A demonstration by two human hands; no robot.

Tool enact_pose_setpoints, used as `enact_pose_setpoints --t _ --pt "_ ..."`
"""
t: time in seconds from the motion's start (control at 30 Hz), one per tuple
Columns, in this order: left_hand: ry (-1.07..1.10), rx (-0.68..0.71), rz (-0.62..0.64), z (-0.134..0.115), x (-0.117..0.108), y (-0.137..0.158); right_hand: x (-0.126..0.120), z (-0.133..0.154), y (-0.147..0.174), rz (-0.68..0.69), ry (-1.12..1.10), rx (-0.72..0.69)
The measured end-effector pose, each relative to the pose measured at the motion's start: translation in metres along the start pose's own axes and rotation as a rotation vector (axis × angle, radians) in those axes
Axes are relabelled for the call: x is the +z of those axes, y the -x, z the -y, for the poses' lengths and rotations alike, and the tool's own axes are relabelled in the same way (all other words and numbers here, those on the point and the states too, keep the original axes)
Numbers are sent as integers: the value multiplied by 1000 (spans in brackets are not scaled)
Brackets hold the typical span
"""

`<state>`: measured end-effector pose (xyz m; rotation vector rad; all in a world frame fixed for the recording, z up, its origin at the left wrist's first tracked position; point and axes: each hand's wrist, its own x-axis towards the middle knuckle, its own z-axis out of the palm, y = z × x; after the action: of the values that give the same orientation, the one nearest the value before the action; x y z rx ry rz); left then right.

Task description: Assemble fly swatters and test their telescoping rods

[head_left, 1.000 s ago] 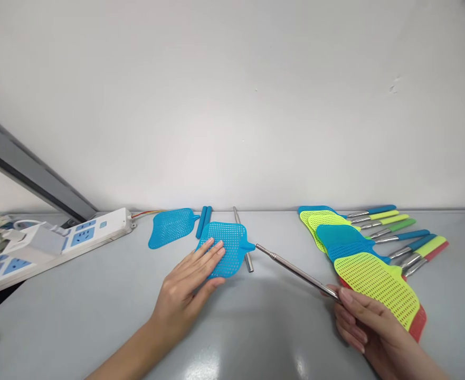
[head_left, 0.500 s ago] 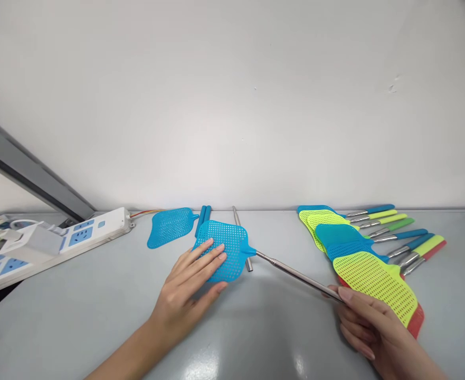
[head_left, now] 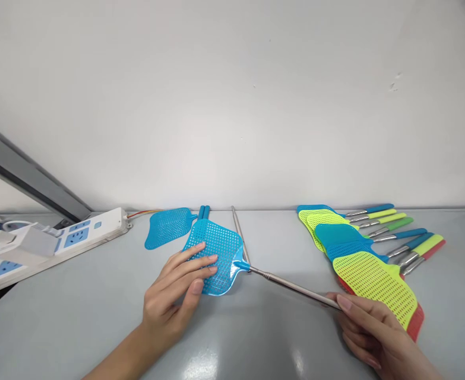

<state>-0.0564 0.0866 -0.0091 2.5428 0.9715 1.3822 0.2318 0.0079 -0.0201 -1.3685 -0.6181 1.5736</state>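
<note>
Head view shows two hands at work above the grey tabletop (head_left: 272,343). The left hand (head_left: 172,290) lies on the blue swatter head (head_left: 220,237), its fingers a little spread over the mesh and the thumb near the lower edge. The right hand (head_left: 375,327) pinches a metal rod (head_left: 295,286) between thumb and fingers — the far tip of this rod meets the neck of the swatter head. Behind the head, partly covered by it, are two blue tubes (head_left: 203,212) and a second rod (head_left: 239,227); if they touch it, I cannot tell. Another blue head (head_left: 171,227) lies to the left, near the white power strip (head_left: 111,224). On the right side — overlapping each other — lie several swatters (head_left: 375,285) with coloured handles.
</note>
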Motion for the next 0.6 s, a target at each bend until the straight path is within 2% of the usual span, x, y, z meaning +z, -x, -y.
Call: enact_pose_setpoints --t 0.33,0.4,0.5,0.6 --pt "10 -5 2 0 0 1 3 -3 1 -15 -24 -23" --pt "-41 -71 -48 -1 0 1 3 -3 1 -13 -30 -22" --pt "-109 -261 -174 -1 2 1 3 -3 0 13 -22 -16" --pt "23 -423 -258 0 5 0 3 -3 0 37 -7 -11"
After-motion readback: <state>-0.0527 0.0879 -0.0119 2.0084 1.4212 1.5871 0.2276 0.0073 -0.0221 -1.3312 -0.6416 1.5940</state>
